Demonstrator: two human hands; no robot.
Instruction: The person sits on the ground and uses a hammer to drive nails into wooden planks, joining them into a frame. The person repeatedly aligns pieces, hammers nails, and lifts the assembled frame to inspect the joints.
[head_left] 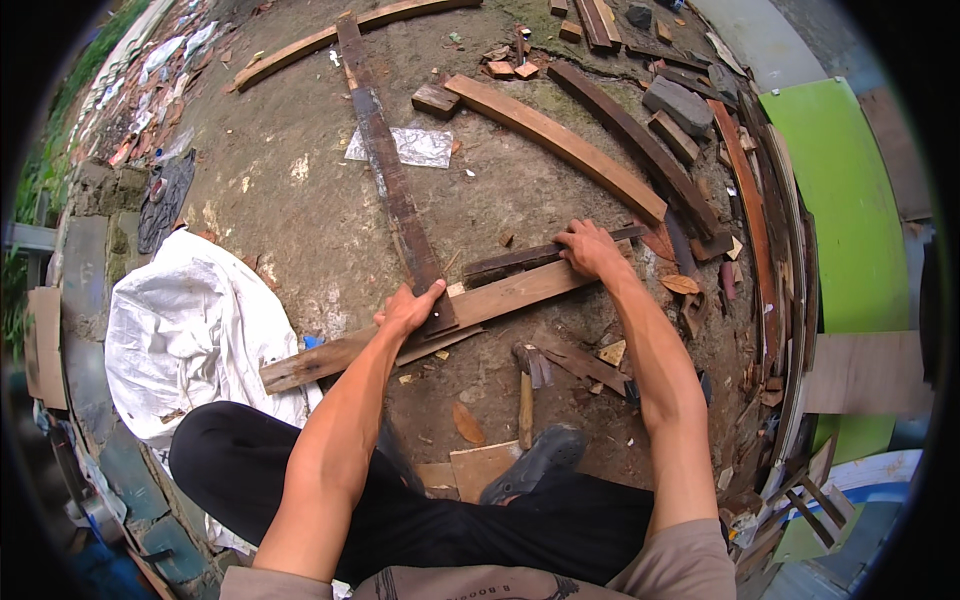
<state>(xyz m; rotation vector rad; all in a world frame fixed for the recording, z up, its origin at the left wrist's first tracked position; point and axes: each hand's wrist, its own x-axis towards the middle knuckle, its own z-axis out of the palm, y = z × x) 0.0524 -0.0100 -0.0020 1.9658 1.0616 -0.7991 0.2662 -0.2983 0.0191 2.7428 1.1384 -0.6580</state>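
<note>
A long dark wooden plank runs away from me, its near end lying across a lighter wooden board. My left hand is closed round the plank's near end where the two cross, its thumb on top. Farther right, my right hand curls over the lighter board and a thin dark wood strip along its far edge. Its fingertips bend down over the strip and are partly hidden. A hammer with a wooden handle lies on the ground between the board and my shoe.
A white sack lies at left. Ahead are a curved-looking light beam, a dark beam and a wood block. A plastic sheet lies under the plank. At right stand stacked timber and a green panel.
</note>
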